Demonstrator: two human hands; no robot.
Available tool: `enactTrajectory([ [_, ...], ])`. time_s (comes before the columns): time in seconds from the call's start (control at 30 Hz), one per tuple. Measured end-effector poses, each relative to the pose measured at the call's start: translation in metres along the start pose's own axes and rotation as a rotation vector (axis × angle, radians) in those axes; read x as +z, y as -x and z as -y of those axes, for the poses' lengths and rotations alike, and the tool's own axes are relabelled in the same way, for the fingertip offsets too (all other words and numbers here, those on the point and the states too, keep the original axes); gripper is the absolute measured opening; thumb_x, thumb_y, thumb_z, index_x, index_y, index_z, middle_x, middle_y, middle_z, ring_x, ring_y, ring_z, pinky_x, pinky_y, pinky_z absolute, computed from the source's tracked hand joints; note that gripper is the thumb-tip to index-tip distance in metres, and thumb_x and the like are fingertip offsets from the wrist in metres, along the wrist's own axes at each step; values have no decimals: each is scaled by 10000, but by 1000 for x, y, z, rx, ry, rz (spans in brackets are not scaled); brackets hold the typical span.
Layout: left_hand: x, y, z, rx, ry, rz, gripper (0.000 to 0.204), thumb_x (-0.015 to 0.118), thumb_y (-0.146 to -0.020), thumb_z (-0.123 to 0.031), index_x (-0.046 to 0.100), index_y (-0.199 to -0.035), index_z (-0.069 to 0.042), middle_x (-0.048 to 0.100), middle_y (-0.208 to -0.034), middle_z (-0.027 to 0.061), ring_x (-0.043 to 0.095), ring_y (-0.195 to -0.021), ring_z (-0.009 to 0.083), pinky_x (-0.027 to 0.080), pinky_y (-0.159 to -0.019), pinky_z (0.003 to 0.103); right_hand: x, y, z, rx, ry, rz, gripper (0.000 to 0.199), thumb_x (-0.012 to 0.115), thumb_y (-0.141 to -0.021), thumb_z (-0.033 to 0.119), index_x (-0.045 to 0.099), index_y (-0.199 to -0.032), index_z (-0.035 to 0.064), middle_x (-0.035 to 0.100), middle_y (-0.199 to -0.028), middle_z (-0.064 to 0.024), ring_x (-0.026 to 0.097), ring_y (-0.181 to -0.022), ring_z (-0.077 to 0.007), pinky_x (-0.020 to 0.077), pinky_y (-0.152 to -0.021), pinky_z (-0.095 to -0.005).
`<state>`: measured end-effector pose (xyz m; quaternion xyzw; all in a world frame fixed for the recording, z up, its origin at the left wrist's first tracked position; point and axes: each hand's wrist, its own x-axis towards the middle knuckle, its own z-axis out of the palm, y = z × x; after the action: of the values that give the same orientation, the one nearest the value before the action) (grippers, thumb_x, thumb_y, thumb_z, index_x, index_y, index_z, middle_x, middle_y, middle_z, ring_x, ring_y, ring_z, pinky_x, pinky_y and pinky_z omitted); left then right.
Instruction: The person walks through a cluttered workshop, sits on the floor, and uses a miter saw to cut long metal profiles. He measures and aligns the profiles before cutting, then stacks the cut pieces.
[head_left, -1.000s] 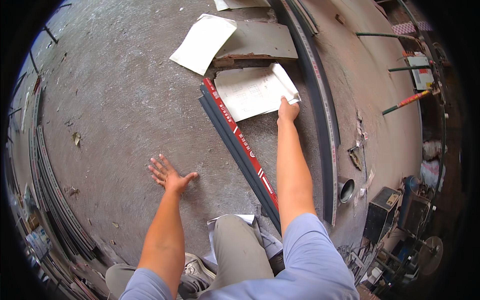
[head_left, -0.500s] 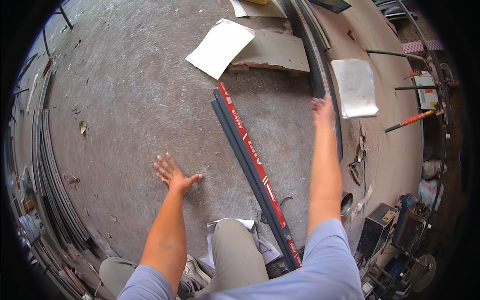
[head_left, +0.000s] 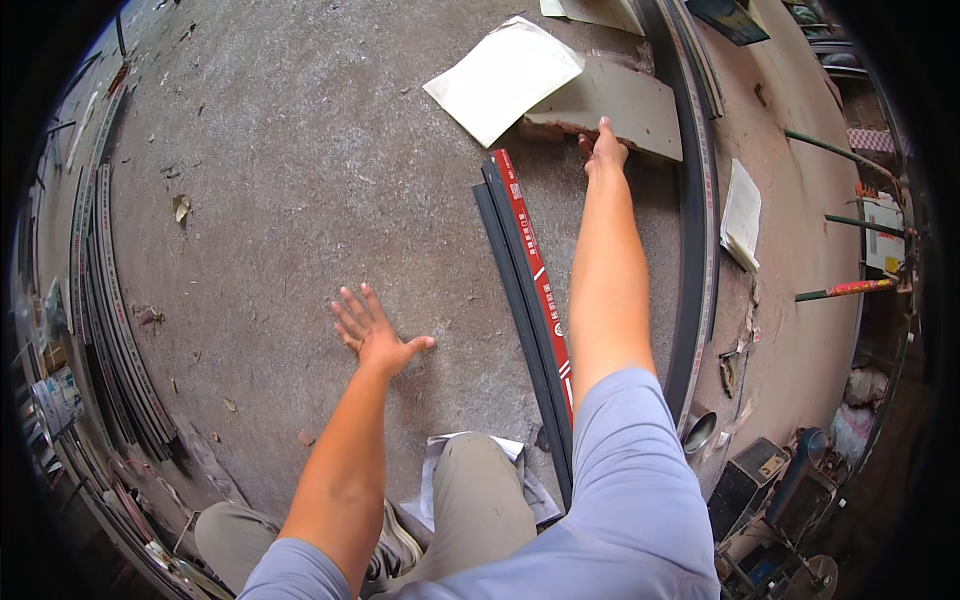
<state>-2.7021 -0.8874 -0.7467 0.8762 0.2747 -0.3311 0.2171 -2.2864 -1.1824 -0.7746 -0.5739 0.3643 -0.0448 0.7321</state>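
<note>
In the head view, the person's left hand (head_left: 378,342) is set palm down on the grey floor (head_left: 270,230), fingers fanned apart and thumb stretched out to the right; its grip is fully released and holds nothing. The right hand (head_left: 606,155) reaches far forward to the board (head_left: 625,105), which lies ahead and to the right with its rough, reddish-brown edge facing the person. The thumb points up over that edge, while the other fingers bend in just below it, partly hidden. This grip is half curled, at the board's edge; whether it is clenched on the board or merely touches it cannot be told. A white sheet (head_left: 505,80) overlaps the board's left end. Near the right forearm, on its left, runs a red-labelled bar (head_left: 535,262) with dark bars (head_left: 512,290) alongside it, slanting down toward the person. A long dark bar (head_left: 695,250) curves past the board's right end, and some papers (head_left: 741,215) lie just beyond it on a pale surface. Nearer the person, a metal tube (head_left: 700,432) shows its round mouth beside the right sleeve (head_left: 635,440). More paper (head_left: 428,490) pokes out around the bent knee (head_left: 478,475).
</note>
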Motion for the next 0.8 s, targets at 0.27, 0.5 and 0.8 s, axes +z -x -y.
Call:
enactTrajectory([
  [0.27, -2, 2, -6, -22, -10, 10, 1665, 857, -571, -769, -261, -1599, -86, -351, -1630, 271, -394, -1467, 471, -125, -1195, 660, -78, 41, -21, -4, 65, 49, 343, 711, -985, 321, 633, -1002, -13, 696, -855, -133, 659, -581, -226, 539, -501, -328],
  [0.5, 0, 2, -4, -4, -31, -22, 1666, 856, -562, -778, -244, -1606, -88, -342, -1636, 267, -385, -1472, 473, -141, -1194, 648, -141, 86, -41, 55, 39, 52, 339, 733, -973, 328, 595, -1003, 20, 674, -841, -91, 656, -618, -201, 559, -521, -313],
  [0.8, 0, 3, -7, -27, -44, -30, 1657, 872, -564, -755, -225, -1614, -90, -327, -1647, 256, -348, -1494, 474, -123, -1210, 637, -209, 140, -54, 86, 87, 93, 361, 717, -985, 373, 572, -1011, 43, 675, -846, -64, 661, -664, -178, 578, -619, -321],
])
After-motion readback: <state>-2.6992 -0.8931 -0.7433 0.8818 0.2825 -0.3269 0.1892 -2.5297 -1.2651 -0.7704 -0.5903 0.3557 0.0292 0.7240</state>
